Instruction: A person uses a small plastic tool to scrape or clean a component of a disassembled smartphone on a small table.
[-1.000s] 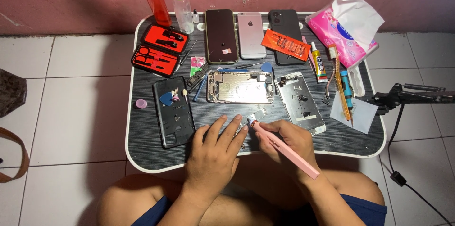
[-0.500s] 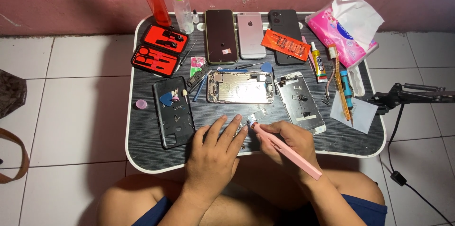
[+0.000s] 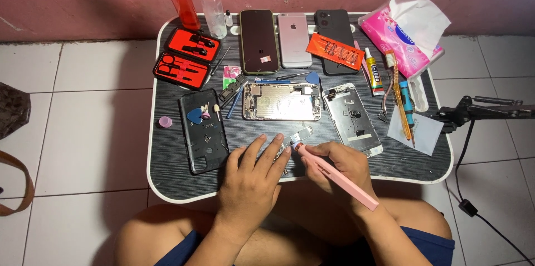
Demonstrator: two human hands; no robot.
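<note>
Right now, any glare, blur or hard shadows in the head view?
Head view: even, soft light, no hard shadows; mild sheen on the open phone chassis; the right hand and pink tool are sharp, as is the left hand; tray table edges bow slightly.

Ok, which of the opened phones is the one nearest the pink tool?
On the black lap table, look right of centre, just above the right hand holding the pink tool. The white phone panel lies there tilted, pale inner side up; the neighbouring open phone body lies level and wider.
</note>
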